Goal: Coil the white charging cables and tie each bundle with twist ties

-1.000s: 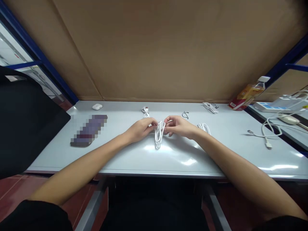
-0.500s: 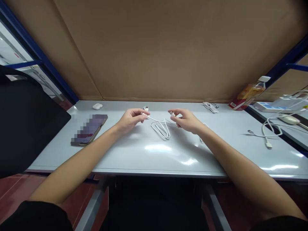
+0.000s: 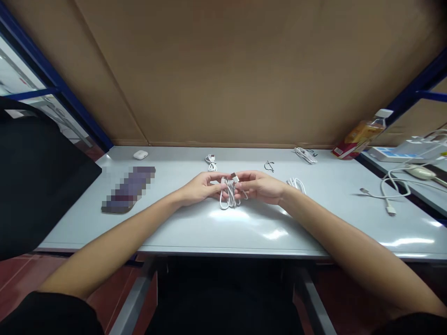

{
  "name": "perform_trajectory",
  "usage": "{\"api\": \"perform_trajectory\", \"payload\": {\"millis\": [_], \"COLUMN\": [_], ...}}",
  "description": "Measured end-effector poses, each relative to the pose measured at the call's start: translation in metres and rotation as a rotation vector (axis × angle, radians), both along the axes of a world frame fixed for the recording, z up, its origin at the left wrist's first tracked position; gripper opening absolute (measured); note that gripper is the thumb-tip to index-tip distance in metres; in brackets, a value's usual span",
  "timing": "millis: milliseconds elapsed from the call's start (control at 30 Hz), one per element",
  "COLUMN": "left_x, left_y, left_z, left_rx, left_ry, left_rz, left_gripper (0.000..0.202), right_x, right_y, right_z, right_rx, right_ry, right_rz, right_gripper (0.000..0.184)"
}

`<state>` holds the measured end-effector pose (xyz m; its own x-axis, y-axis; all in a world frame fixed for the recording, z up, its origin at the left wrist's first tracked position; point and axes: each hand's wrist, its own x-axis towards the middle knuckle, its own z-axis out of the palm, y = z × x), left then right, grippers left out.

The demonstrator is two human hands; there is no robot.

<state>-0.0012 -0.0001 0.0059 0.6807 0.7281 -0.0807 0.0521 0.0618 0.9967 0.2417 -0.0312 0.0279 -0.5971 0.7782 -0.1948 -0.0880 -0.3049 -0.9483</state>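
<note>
A white USB cable (image 3: 229, 197), gathered in loops, is held between my two hands just over the middle of the desk. My left hand (image 3: 205, 190) is closed on its left side, near one small white connector. My right hand (image 3: 260, 187) pinches the right side, where the USB plug (image 3: 235, 177) sticks up from the fingertips. Behind my hands lies a small bundled white cable (image 3: 211, 163). Another coiled white cable (image 3: 296, 184) rests beside my right wrist, partly covered by the forearm. Thin black ties (image 3: 268, 166) lie on the desk beyond my right hand.
On the grey desk (image 3: 195, 232), a phone (image 3: 129, 190) and a white earbud case (image 3: 140, 154) lie at left. At the back right are a coiled cable (image 3: 305, 156) and a tilted drink bottle (image 3: 363, 135). A loose white cable (image 3: 384, 193) spreads at right, near a mouse (image 3: 420, 172).
My hands have come together from apart, and the cable's two ends are now beside each other. The loops are bunched between my fingers. The black ties behind my right hand have come into view.
</note>
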Motion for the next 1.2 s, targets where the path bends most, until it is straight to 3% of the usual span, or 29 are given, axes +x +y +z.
{"api": "perform_trajectory", "payload": {"millis": [100,200,333,533,667,833,933,1067,1200], "left_x": [0.003,0.002,0.001,0.004,0.004,0.004,-0.003,-0.030,-0.064], "left_y": [-0.002,0.001,0.003,-0.002,-0.005,-0.005,0.001,0.020,0.048], "left_z": [-0.002,-0.003,-0.005,-0.005,-0.003,-0.003,0.006,0.025,0.027], "left_rx": [0.075,0.084,0.148,0.431,0.605,0.624,0.548,0.468,0.757], "left_ry": [0.052,0.073,0.052,-0.082,-0.078,-0.042,0.040,0.261,0.557], "left_rz": [0.133,0.187,0.168,0.124,0.121,0.113,0.188,0.362,0.522], "left_gripper": [0.057,0.050,0.043,0.023,0.021,0.023,0.032,0.045,0.030], "right_x": [-0.007,-0.007,-0.005,-0.006,-0.006,-0.006,-0.001,0.023,0.055], "right_y": [-0.002,-0.001,0.001,-0.003,-0.005,-0.005,-0.003,0.005,0.018], "right_z": [-0.007,-0.011,-0.012,-0.007,-0.008,-0.007,0.003,0.021,0.028], "right_rx": [-0.009,-0.021,-0.024,0.097,0.165,0.185,0.233,0.327,0.334], "right_ry": [-0.003,0.009,-0.011,-0.084,-0.108,-0.164,-0.235,-0.419,-0.522], "right_rz": [0.019,-0.026,-0.059,-0.023,-0.011,-0.015,-0.050,-0.200,-0.208], "right_gripper": [0.029,0.029,0.029,0.021,0.016,0.017,0.023,0.028,0.037]}}
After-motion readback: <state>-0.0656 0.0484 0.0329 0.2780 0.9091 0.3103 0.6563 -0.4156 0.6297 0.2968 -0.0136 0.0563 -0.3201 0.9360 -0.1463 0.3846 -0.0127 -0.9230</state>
